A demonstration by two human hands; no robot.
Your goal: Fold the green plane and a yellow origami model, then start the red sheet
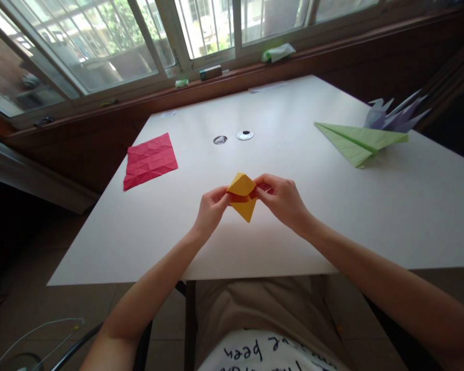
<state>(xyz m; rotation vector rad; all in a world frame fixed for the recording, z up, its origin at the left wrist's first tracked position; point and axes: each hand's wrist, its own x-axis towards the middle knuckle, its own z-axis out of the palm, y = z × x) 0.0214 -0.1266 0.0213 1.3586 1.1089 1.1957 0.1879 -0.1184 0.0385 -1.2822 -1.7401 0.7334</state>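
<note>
I see the folded yellow paper held just above the white counter, close to its near edge and roughly midway along it. My left hand pinches the paper's left corner, fingers clenched on it; my right hand grips the right side the same way, fingertips closed over the fold. The paper's lower point hangs down toward the counter, and I cannot tell whether it touches.

Around the hands the counter surface is bare on both sides, with open room left, right and ahead. Further out, a creased red sheet lies flat near the left edge, well apart from my left hand. Two small round discs sit side by side ahead of the paper, toward the middle. At the far right a green folded paper plane rests near the counter's right edge, with a pale purple folded piece just behind it. A window sill runs beyond the far edge.
</note>
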